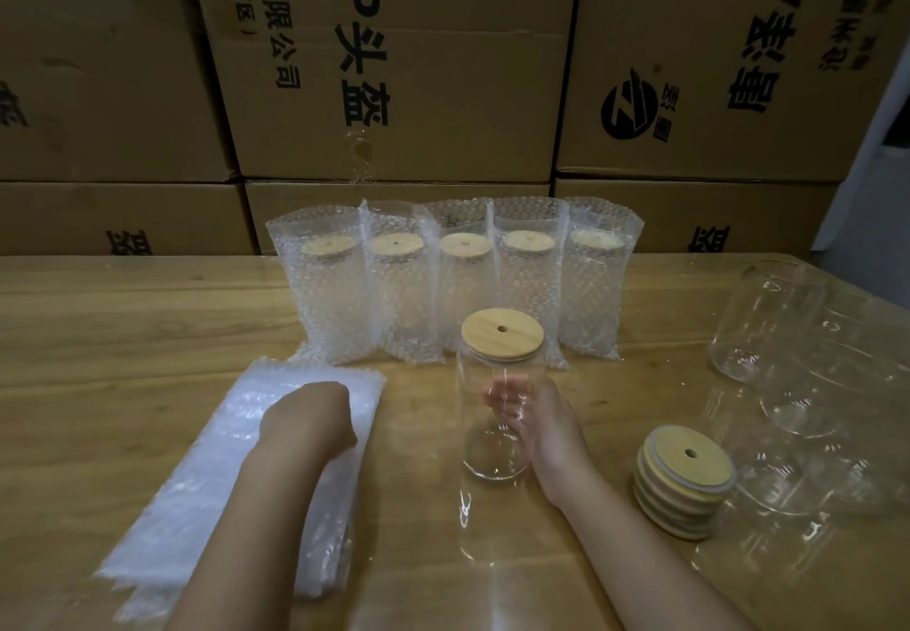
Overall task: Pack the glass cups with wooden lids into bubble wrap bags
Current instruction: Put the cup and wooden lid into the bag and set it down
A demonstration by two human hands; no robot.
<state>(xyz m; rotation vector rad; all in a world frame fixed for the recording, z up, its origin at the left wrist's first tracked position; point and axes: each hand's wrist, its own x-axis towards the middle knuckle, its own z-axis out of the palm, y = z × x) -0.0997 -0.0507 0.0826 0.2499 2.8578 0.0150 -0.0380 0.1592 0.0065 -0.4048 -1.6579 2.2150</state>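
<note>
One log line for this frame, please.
right hand: grips lidded cup | left hand: rests on bag stack | done: five bagged cups

Dim, brownish light all over, low contrast.
Pale glare streaks the table (pixel 123 325) just in front of the cup (pixel 492 458) and to its right, where the bare glasses (pixel 768 325) nearly melt away; shadows are faint, the boxes (pixel 443 103) behind the cup bend at the edges, wide-angle, and the bags (pixel 207 473) left of it glow brightest.
</note>
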